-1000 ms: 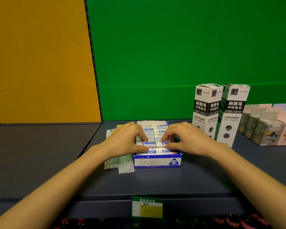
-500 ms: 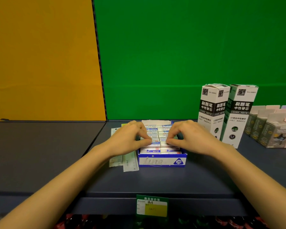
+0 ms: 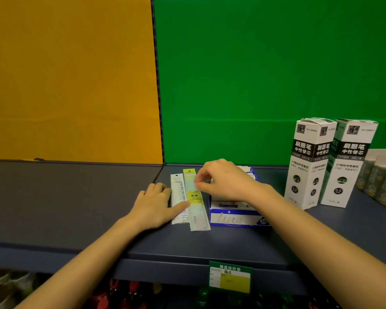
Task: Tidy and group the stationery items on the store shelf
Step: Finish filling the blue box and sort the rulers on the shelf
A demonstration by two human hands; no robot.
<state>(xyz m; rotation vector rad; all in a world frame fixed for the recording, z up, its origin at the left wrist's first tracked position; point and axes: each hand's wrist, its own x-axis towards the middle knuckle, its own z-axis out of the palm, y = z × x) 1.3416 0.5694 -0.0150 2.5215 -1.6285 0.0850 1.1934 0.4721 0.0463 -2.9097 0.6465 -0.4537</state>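
Head view shows the ruler packs point(image 3: 193, 198) at centre frame beside the blue box point(image 3: 233, 218); left hand point(image 3: 155, 202) presses flat, open, right hand point(image 3: 226, 180) pinches the yellow-labelled one, probably to align them next.

The left hand point(image 3: 155, 206) lies flat on a dark grey shelf point(image 3: 76, 208), thumb touching a white packaged ruler point(image 3: 178, 198). Just right, a yellow-labelled clear ruler point(image 3: 196, 204). The right hand point(image 3: 226, 180), fingers pinched, hovers above a blue-and-white cardboard box point(image 3: 234, 217).

Even, soft light; blurred, bowed edges
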